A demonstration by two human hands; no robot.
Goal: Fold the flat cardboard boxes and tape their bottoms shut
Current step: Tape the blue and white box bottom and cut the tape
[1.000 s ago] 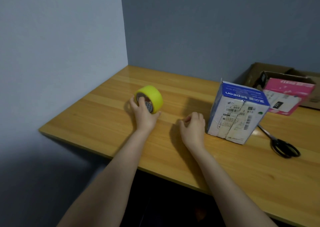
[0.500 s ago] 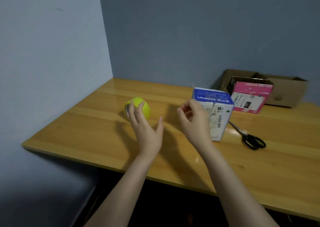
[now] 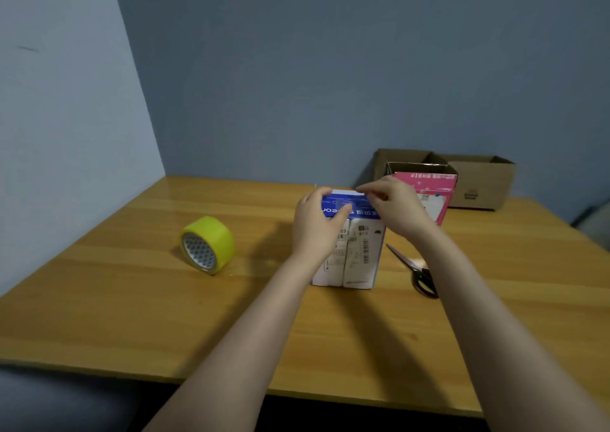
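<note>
A blue and white cardboard box (image 3: 358, 256) with shipping labels stands upright in the middle of the wooden table (image 3: 132, 316). My left hand (image 3: 315, 225) grips its top left corner, thumb across the blue front. My right hand (image 3: 392, 209) holds the top right edge, fingers curled over the rim. A roll of yellow tape (image 3: 207, 245) lies on its side on the table, left of the box and apart from both hands. Black scissors (image 3: 417, 273) lie just right of the box.
A pink box (image 3: 435, 187) stands behind my right hand, in front of an open brown cardboard box (image 3: 478, 184) by the back wall. A wall borders the table on the left. Bare wood lies between the box and the near edge.
My left hand let go of the yellow tape and moved right onto the box's top. My right hand rose from the table to the box's upper right edge. The tape stayed behind.
</note>
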